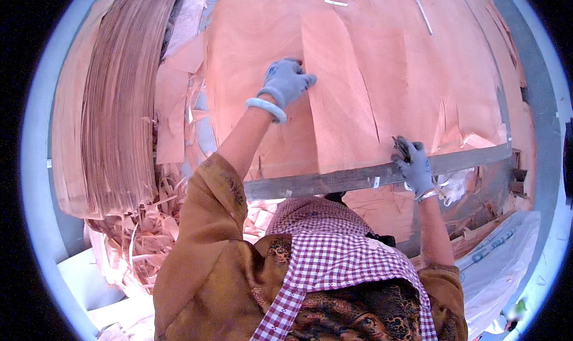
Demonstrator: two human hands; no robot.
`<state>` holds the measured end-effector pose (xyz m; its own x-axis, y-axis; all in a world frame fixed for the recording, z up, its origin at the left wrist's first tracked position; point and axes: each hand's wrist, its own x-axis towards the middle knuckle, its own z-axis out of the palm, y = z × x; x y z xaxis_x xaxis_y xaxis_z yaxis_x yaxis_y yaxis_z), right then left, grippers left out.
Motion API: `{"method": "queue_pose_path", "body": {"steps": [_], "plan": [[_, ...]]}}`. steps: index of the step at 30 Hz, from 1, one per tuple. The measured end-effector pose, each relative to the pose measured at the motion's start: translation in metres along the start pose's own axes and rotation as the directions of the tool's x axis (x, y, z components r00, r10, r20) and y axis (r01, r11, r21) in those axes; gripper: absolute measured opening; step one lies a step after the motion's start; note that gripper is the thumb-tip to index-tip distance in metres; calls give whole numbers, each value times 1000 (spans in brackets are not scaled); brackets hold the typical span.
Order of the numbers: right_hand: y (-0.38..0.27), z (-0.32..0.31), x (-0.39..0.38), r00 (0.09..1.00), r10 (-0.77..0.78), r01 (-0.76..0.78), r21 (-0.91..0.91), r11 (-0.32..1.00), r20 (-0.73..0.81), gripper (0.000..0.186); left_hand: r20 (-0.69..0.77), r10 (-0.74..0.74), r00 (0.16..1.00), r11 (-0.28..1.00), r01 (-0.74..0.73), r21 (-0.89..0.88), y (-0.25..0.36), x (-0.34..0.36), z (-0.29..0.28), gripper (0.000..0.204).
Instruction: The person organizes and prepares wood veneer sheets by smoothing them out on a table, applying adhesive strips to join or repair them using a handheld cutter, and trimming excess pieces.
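Observation:
My left hand (285, 81), in a grey-blue glove, reaches out over the table with its fingers bent at the left edge of a long, pale strip of wood veneer (337, 102). It seems to pinch that edge. The strip lies on a broad veneer sheet (253, 39) and tapers toward the far end. Close to the table's front edge, my right hand (416, 169), gloved alike, is closed around a small dark tool (401, 148) whose exact kind I cannot make out. The tool's tip points away from me, beside the near right corner of the strip.
A tall stack of veneer sheets (122, 96) stands at the left, with torn scraps (146, 239) heaped below it. A dark edge bar (322, 181) runs along the table's front. A thin white stick (421, 11) lies at the far right. Clear plastic sheeting (501, 257) hangs lower right.

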<state>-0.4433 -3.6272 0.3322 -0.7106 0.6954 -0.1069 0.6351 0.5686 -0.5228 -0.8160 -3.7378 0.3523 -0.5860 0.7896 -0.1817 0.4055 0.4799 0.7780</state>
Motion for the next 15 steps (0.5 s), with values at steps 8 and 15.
{"method": "queue_pose_path", "body": {"steps": [8,15], "plan": [[-17,1,-5,996,-10,9,17,1000,92,46,-20,10,1000,913,-1,408,-32,-14,-6,37],[-35,9,-8,992,-64,65,-6,998,111,41,-102,-4,995,839,59,541,-40,-27,-18,30]]}}
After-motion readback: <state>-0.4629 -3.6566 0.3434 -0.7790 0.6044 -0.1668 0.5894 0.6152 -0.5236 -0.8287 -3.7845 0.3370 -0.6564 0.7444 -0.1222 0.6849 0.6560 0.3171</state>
